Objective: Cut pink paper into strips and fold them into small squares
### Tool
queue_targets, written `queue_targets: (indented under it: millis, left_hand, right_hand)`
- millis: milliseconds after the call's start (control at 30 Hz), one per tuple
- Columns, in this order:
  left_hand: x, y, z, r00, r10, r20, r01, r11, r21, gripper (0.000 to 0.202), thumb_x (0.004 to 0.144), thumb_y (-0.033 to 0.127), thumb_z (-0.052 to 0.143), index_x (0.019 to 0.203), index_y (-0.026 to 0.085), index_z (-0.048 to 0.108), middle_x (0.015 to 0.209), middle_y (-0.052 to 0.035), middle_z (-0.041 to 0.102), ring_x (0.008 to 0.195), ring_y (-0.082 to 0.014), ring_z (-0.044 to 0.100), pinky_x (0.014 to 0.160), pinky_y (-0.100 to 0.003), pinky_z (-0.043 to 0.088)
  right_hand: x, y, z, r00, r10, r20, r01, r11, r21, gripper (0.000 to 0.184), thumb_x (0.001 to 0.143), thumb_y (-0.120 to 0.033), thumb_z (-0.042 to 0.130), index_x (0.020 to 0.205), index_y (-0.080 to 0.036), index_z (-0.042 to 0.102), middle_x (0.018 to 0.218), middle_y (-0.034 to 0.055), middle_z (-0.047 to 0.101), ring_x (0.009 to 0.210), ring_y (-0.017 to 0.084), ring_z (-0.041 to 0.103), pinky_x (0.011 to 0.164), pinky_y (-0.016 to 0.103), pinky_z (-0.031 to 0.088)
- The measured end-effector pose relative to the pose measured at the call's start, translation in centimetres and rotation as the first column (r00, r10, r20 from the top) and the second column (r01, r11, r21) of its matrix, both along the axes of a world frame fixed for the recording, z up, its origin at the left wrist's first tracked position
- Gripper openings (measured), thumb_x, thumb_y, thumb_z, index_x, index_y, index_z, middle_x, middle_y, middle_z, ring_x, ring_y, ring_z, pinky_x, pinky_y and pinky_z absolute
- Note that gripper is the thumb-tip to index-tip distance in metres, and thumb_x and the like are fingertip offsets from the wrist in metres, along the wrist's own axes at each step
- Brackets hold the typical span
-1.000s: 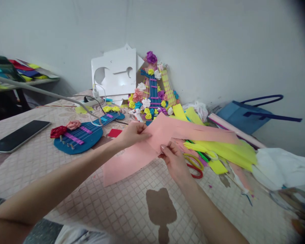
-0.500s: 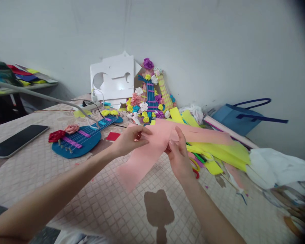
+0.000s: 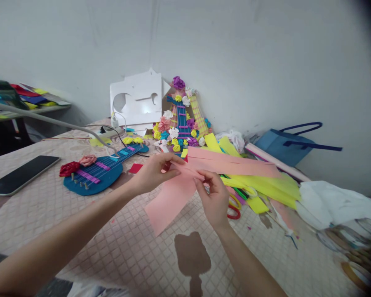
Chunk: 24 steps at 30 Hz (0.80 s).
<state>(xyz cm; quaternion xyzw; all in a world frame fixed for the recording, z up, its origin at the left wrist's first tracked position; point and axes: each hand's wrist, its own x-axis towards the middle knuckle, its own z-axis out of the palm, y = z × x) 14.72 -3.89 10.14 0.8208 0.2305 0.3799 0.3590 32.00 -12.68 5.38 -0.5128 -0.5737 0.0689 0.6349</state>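
Observation:
A strip of pink crepe paper (image 3: 171, 200) hangs between my hands, its loose end slanting down to the left over the table. My left hand (image 3: 159, 169) pinches its upper edge, thumb below and fingers above. Opposite it, my right hand (image 3: 213, 194) grips the other side of that edge between thumb and fingertips. The top of the strip looks folded between the two pinches. Behind my right hand lies a wider pink sheet (image 3: 228, 161) on yellow crepe paper (image 3: 266, 185). Red-and-yellow-handled scissors (image 3: 234, 210) show beside my right wrist.
A blue paper guitar (image 3: 102, 175) with flowers lies left, near a phone (image 3: 24, 174). Decorated guitars (image 3: 182, 117) and a white cut-out board (image 3: 136, 99) lean on the wall. A glue gun (image 3: 161, 144), blue bag (image 3: 284, 148), white plastic bag (image 3: 336, 202) and tape roll (image 3: 357, 275) are around.
My right hand has turned over the strip's top edge, which now looks folded and narrower between my hands. My left hand keeps its pinch. The view has shifted slightly.

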Motion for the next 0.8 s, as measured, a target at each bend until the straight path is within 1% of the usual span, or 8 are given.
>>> queue_targets:
  millis: [200,333,400,500,567,667,733,800]
  left_hand:
    - [-0.6,-0.7,0.4,0.995,0.072,-0.070,-0.055,0.975,0.217,0.018,0.087,0.024,0.055,0.098,0.020,0.069,0.077,-0.0027,0.055,0.073,-0.0139,0.050,0.066,-0.026,0.040]
    - [-0.8,-1.3,1.2,0.997,0.083,-0.004,-0.079,0.961,0.266,0.015,0.086,0.025,0.056,0.085,0.019,0.070,0.096,-0.0063,0.056,0.096,-0.0188,0.052,0.085,-0.032,0.042]
    - [-0.8,-1.5,1.7,1.000,0.027,0.015,-0.029,0.987,0.159,0.017,0.087,0.027,0.055,0.083,0.017,0.067,0.100,-0.0074,0.059,0.099,-0.0194,0.054,0.088,-0.033,0.042]
    - [-0.7,-1.5,1.6,0.995,-0.047,0.083,0.062,0.980,-0.187,0.022,0.087,0.033,0.056,0.098,0.015,0.062,0.088,-0.0062,0.064,0.087,-0.0176,0.060,0.075,-0.029,0.047]
    - [-0.5,-1.6,0.8,0.985,-0.096,0.141,0.148,0.890,-0.431,0.034,0.083,0.037,0.062,0.109,0.016,0.057,0.090,-0.0061,0.066,0.084,-0.0179,0.062,0.069,-0.027,0.048]
    - [-0.2,-1.8,-1.6,0.977,-0.131,0.168,0.212,0.668,-0.713,0.043,0.072,0.037,0.074,0.107,0.015,0.060,0.099,-0.0084,0.067,0.088,-0.0195,0.064,0.069,-0.027,0.050]
    - [0.1,-1.9,-3.7,0.984,-0.089,0.152,0.176,0.539,-0.824,0.040,0.067,0.037,0.077,0.096,0.012,0.064,0.093,-0.0097,0.069,0.084,-0.0199,0.065,0.068,-0.027,0.050]
    - [0.4,-1.8,-5.6,0.991,-0.031,0.133,0.132,0.463,-0.877,0.038,0.063,0.037,0.080,0.084,0.010,0.066,0.086,-0.0098,0.070,0.079,-0.0196,0.066,0.066,-0.027,0.050]
  right_hand:
    - [0.1,-0.6,1.3,0.987,-0.041,0.156,0.029,0.996,0.079,0.011,0.084,-0.018,0.058,0.088,-0.025,0.066,0.084,0.0033,0.057,0.081,0.019,0.055,0.072,0.032,0.044]
    - [0.0,-1.1,2.4,0.991,0.006,0.133,-0.014,0.999,0.053,0.005,0.083,-0.022,0.060,0.081,-0.023,0.064,0.092,0.0052,0.057,0.091,0.021,0.055,0.080,0.034,0.044]
    - [-0.1,-1.2,2.9,0.995,0.101,0.012,-0.101,0.994,-0.037,0.006,0.084,-0.025,0.059,0.081,-0.022,0.062,0.085,0.0033,0.059,0.080,0.018,0.056,0.072,0.031,0.046]
    - [-0.1,-0.7,3.3,0.951,0.180,-0.249,-0.224,0.961,-0.160,0.013,0.082,-0.033,0.061,0.079,-0.021,0.060,0.066,-0.0018,0.053,0.057,0.012,0.047,0.051,0.023,0.039]
    - [0.2,0.1,3.2,0.893,0.207,-0.400,-0.303,0.933,-0.195,0.018,0.078,-0.037,0.066,0.076,-0.020,0.059,0.061,-0.0038,0.050,0.052,0.010,0.043,0.046,0.021,0.035]
    - [0.8,1.6,2.1,0.793,0.201,-0.575,-0.396,0.887,-0.237,0.023,0.069,-0.039,0.072,0.072,-0.021,0.058,0.058,-0.0059,0.050,0.049,0.008,0.042,0.044,0.019,0.035]
    - [1.3,2.3,0.8,0.744,0.174,-0.645,-0.438,0.856,-0.275,0.026,0.066,-0.040,0.075,0.069,-0.021,0.057,0.056,-0.0067,0.051,0.047,0.008,0.044,0.043,0.019,0.037]
    - [1.5,2.6,-0.8,0.718,0.167,-0.676,-0.480,0.821,-0.307,0.028,0.067,-0.045,0.072,0.072,-0.021,0.059,0.058,-0.0053,0.055,0.048,0.010,0.048,0.045,0.022,0.041]
